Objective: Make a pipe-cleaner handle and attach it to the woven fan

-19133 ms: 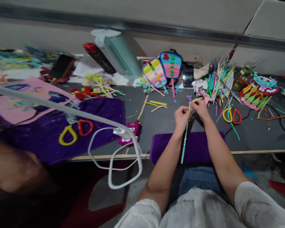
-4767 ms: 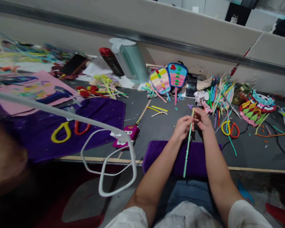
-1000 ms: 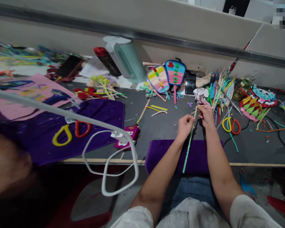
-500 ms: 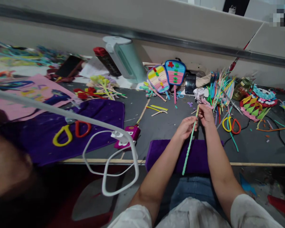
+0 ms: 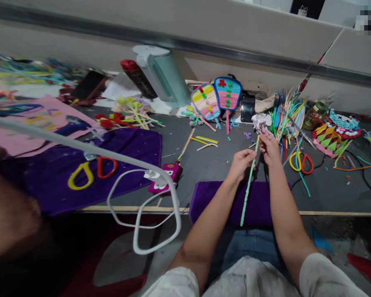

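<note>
A green pipe cleaner (image 5: pixel 246 194) with a yellow upper end hangs slanting between my hands, its lower end over the front edge of the table. My left hand (image 5: pixel 243 161) pinches it partway up. Close to the yellow tip, my right hand (image 5: pixel 268 146) is closed on the same strand. Below them a folded purple cloth (image 5: pixel 204 200) lies at the table edge, partly covered by my forearms. Yellow-and-red-handled scissors (image 5: pixel 301 161) rest to the right of my right hand. Crumpled pale paper (image 5: pixel 259 121) lies just beyond my fingers.
Two fan-shaped crafts (image 5: pixel 228 94) lean at the back beside a teal pitcher (image 5: pixel 170 78). A bundle of colourful pipe cleaners (image 5: pixel 287 117) and a glass jar (image 5: pixel 315 113) stand to the right. At left, a white cable (image 5: pixel 174 198) crosses in front of a purple cloth (image 5: pixel 136 152); another person's arm (image 5: pixel 12 206) is there.
The pipe cleaner's lower end has swung slightly right and up. Both hands keep their hold at nearly the same place.
</note>
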The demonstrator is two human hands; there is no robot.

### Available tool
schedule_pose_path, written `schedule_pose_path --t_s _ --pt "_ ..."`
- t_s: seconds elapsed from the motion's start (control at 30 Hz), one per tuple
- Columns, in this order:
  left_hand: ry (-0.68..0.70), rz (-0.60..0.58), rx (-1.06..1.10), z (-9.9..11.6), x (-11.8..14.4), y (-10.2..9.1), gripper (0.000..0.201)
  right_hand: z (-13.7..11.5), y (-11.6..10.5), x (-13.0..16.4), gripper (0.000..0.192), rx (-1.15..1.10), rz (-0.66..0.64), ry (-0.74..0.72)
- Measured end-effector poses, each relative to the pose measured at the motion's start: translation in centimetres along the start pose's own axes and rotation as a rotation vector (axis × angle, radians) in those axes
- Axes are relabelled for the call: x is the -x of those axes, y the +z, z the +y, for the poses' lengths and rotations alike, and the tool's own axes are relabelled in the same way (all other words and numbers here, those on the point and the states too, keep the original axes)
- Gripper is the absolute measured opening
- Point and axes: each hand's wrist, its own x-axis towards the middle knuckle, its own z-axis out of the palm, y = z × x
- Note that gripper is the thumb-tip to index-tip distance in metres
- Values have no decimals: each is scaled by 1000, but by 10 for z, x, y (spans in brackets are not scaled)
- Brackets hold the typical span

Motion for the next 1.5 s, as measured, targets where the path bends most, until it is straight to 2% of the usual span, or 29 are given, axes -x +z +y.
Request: schedule_pose_path --t_s 0.13,0.23,0.33,0.5,0.57,0.63,0.77,0.93,1.1,1.2,1.37,1.43,1.5 --pt "-211 -207 308 9 1 -3 35 -4 1 3 32 -63 -100 55" --pt "-303 -288 377 10 1 -3 30 -5 3 4 33 -74 -109 32" --pt "-261 -226 275 6 1 0 34 -2 3 2 32 -18 -10 -59" --pt "65 103 -142 -3 2 7 34 4 -2 -3 30 143 181 -198" --pt "186 184 -311 -4 2 8 30 4 -2 -3 29 183 196 -224" --pt "244 219 -399 -5 2 8 28 2 -2 -1 29 172 158 -193" --pt "176 179 -283 -5 2 6 31 -5 -2 2 27 10 14 -18" --pt "-4 -25 41 1 2 1 41 -8 -3 2 25 -164 -99 148" --pt "-173 -252 296 5 2 -3 38 -9 -1 5 26 -281 -223 213" --pt "-217 -323 337 4 1 -4 34 -9 1 7 27 -324 -256 219" --pt "-184 -284 273 3 0 -3 41 -6 1 5 25 -235 -226 234" --pt "-161 -209 186 1 1 -1 43 -5 0 3 25 -171 -185 186" --pt "-78 -83 42 0 2 2 42 -4 -1 1 25 -95 -98 83"
